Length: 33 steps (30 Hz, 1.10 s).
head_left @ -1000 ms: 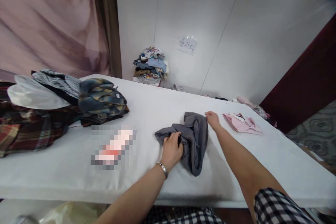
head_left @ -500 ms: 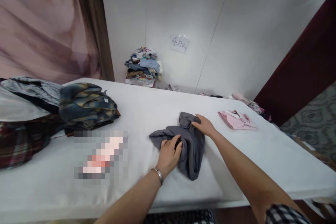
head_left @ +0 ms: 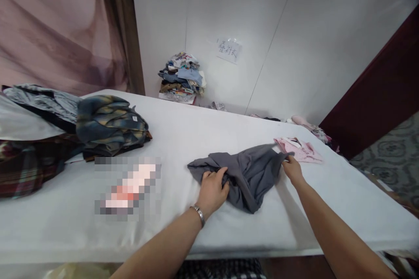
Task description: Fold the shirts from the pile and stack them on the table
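The grey garment (head_left: 253, 170) is lying lengthwise left to right: the right hand (head_left: 293, 171) is pinching its right end; the left hand (head_left: 212, 189) is resting on its left part, grip unclear.

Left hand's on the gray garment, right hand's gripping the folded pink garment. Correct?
Wrong on the right hand: the head view shows it gripping an edge of the gray garment, not the folded pink garment. The left hand is on the gray garment, as stated.

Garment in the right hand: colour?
The garment is plain dark grey, seen in the head view.
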Motion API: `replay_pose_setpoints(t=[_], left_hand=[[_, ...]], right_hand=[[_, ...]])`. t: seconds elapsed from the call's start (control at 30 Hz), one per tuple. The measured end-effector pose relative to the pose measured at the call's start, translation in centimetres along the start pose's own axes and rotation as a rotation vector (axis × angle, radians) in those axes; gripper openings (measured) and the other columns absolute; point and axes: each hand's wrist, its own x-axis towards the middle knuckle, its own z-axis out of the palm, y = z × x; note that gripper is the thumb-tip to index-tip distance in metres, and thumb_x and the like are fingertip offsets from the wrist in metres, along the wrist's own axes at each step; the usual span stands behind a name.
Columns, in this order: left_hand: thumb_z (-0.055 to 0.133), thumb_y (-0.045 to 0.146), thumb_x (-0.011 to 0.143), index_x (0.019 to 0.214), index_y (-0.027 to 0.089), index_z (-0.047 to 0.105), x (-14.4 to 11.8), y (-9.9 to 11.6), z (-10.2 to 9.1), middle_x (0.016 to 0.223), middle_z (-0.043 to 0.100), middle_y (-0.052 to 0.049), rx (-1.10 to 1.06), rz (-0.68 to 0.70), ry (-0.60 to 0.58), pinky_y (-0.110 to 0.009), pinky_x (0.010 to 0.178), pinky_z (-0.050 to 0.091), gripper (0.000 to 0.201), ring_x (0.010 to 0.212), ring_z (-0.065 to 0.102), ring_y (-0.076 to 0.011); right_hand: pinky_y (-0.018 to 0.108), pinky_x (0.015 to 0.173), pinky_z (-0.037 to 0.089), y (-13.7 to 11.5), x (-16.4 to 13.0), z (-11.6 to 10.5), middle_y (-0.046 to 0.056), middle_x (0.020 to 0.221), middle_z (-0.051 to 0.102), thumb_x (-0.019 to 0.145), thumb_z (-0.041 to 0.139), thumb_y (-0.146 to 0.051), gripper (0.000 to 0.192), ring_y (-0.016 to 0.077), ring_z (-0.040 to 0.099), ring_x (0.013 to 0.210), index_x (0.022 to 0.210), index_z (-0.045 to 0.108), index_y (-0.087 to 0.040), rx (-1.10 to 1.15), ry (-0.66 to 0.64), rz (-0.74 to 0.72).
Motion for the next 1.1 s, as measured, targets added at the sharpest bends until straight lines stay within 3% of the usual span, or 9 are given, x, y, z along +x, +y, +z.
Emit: replay_pose_setpoints(t=[0.1,0.23,0.37,0.43,0.6,0.73,0.83,0.93,1.1], left_hand=[[0.048,0.013,0.081,0.123,0.015,0.055,0.1,-0.1,0.2,0.095,0.071,-0.008,-0.043,-0.005,0.004,-0.042,0.095,0.038,0.043,0.091,0.062,-0.0216],[0.043,0.005,0.078,0.124,0.017,0.054,0.0,-0.3,0.0,0.099,0.071,-0.006,-0.096,-0.025,0.044,-0.040,0.093,0.040,0.049,0.092,0.062,-0.0201],[0.041,0.000,0.075,0.124,0.018,0.055,-0.3,-0.6,-0.7,0.105,0.070,-0.005,-0.134,-0.033,0.117,-0.040,0.093,0.041,0.055,0.096,0.060,-0.0193],[0.041,-0.001,0.074,0.125,0.019,0.055,-0.5,-0.7,-1.1,0.106,0.070,-0.005,-0.151,-0.054,0.168,-0.038,0.092,0.042,0.057,0.098,0.058,-0.0192],[0.040,-0.001,0.076,0.124,0.021,0.057,-0.4,-0.7,-1.2,0.105,0.069,-0.004,-0.213,-0.040,0.248,-0.037,0.091,0.045,0.055,0.100,0.057,-0.0186],[0.042,0.001,0.076,0.115,0.020,0.060,-0.4,-0.4,-0.9,0.098,0.070,-0.004,-0.248,0.052,0.263,-0.035,0.084,0.048,0.048,0.090,0.059,-0.0178],[0.043,0.003,0.076,0.108,0.019,0.061,-0.8,0.1,-0.9,0.091,0.070,-0.004,-0.242,0.248,0.196,-0.034,0.078,0.048,0.040,0.081,0.060,-0.0171],[0.044,0.005,0.078,0.109,0.018,0.059,-1.5,1.0,-1.1,0.084,0.070,-0.003,-0.226,0.388,0.130,-0.032,0.072,0.048,0.037,0.074,0.059,-0.0163],[0.043,0.004,0.080,0.114,0.018,0.054,-3.1,3.4,-1.9,0.082,0.068,-0.002,-0.223,0.508,0.025,-0.031,0.072,0.045,0.038,0.070,0.058,-0.0145]], right_hand=[[0.042,0.088,0.049,-2.3,-3.0,1.0,0.011,0.103,0.070,0.074,0.058,-0.038,0.041,0.0258,0.064,0.096,0.108,0.065,-0.017,0.109,-0.079,-0.147],[0.041,0.089,0.049,-8.1,-8.8,5.0,0.007,0.106,0.070,0.079,0.060,-0.045,0.059,0.0232,0.066,0.094,0.134,0.051,-0.024,0.128,-0.601,-0.309],[0.041,0.094,0.046,-11.9,-10.8,7.8,0.007,0.111,0.069,0.070,0.068,-0.034,0.046,0.0248,0.063,0.103,0.116,0.065,-0.024,0.180,-0.833,-0.367],[0.039,0.085,0.050,-12.3,-9.0,7.6,0.004,0.098,0.072,0.069,0.066,-0.034,0.032,0.0225,0.065,0.091,0.099,0.069,-0.022,0.404,-0.745,-0.243],[0.030,0.063,0.049,-9.5,-2.4,2.8,-0.002,0.077,0.068,0.065,0.065,-0.028,0.020,0.0162,0.062,0.067,0.084,0.062,-0.024,0.994,-0.105,-0.017],[0.028,0.058,0.047,-4.8,-2.9,-0.2,-0.001,0.070,0.065,0.056,0.068,-0.021,0.022,0.0148,0.060,0.062,0.076,0.059,-0.022,1.004,-0.087,0.146],[0.027,0.055,0.046,-1.6,-5.2,-0.9,-0.001,0.069,0.064,0.058,0.069,-0.031,0.028,0.0149,0.060,0.060,0.082,0.060,-0.022,0.843,-0.086,0.219],[0.030,0.056,0.046,-0.1,-6.6,-1.4,0.001,0.070,0.065,0.063,0.064,-0.037,0.032,0.0187,0.061,0.061,0.092,0.064,-0.022,0.375,-0.136,0.176],[0.038,0.079,0.047,-3.1,-7.1,-1.7,0.011,0.097,0.069,0.077,0.056,-0.033,0.030,0.0271,0.063,0.093,0.102,0.068,-0.022,-0.392,-0.183,-0.323]])
